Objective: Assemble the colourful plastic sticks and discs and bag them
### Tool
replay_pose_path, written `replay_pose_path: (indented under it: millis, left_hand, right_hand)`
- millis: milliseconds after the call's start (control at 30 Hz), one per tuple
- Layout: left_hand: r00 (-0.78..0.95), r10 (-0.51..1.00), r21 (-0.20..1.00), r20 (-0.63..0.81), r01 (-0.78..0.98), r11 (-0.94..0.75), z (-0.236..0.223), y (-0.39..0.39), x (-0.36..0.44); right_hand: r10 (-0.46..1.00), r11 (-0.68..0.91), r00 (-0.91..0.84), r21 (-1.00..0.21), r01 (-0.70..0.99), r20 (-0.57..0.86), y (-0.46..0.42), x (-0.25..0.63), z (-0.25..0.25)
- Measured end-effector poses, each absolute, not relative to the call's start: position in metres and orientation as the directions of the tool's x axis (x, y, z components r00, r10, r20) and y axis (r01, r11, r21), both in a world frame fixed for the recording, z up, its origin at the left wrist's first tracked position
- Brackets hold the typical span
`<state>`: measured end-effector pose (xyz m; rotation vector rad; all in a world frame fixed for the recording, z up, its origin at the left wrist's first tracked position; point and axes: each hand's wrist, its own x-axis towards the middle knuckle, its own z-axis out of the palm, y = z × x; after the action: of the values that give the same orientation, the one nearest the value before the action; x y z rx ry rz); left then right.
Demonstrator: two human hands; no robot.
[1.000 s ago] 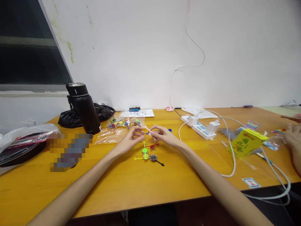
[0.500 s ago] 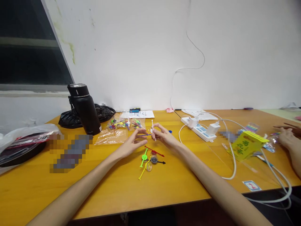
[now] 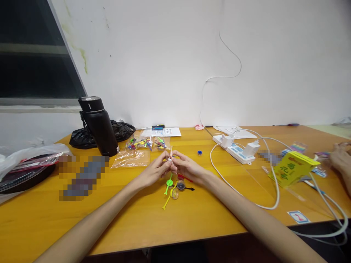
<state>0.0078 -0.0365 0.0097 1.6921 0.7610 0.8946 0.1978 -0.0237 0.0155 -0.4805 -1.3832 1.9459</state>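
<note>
My left hand [image 3: 158, 168] and my right hand [image 3: 188, 167] meet above the table, fingers closed around a small white plastic arrow spinner [image 3: 172, 150]. Its thin pointer stands upright between the fingertips; the lower part is mostly hidden. Just below the hands lie a green arrow spinner [image 3: 169, 182], a yellow one [image 3: 166, 201] with a clear round base, and a black one [image 3: 181, 185]. A red arrow [image 3: 187, 178] is partly covered by my right hand. Beyond the fingers a bit of blue shows, mostly hidden. To the right sits a blue disc [image 3: 199, 152].
Clear bags of colourful spinner parts [image 3: 139, 143] and a flattened clear bag [image 3: 131, 158] lie behind my left hand. A black bottle [image 3: 98, 128] stands left. Rightward are a power strip [image 3: 238, 151], white cables, a yellow box [image 3: 294, 168] and another person's hand [image 3: 341, 159].
My left hand has moved right and closed on the white spinner beside my right hand. Both hands came slightly lower and nearer, now covering much of the red arrow. The blue disc has come into full view.
</note>
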Motion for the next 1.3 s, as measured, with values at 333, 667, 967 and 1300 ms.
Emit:
replay_pose_path:
  millis: [333,667,967,1300]
  left_hand:
    - [0.567,0.803,0.962,0.183,0.064,-0.265,0.017,-0.043,0.005]
    - [0.601,0.776,0.980,0.190,-0.066,-0.189,0.014,-0.036,0.002]
    - [0.293,0.940,0.966,0.173,-0.237,-0.104,0.020,-0.022,0.003]
    - [0.277,0.899,0.882,0.341,0.238,-0.407,0.015,-0.017,-0.010]
  right_hand:
    - [0.682,-0.212,-0.729,-0.938,-0.273,0.059,-0.028,0.197,0.016]
    - [0.682,-0.236,-0.722,-0.899,-0.370,0.118,-0.024,0.198,0.011]
    - [0.888,0.259,-0.359,-0.958,-0.125,0.287,-0.001,0.211,0.012]
    - [0.777,0.609,-0.366,-0.760,0.228,0.513,-0.013,0.207,0.017]
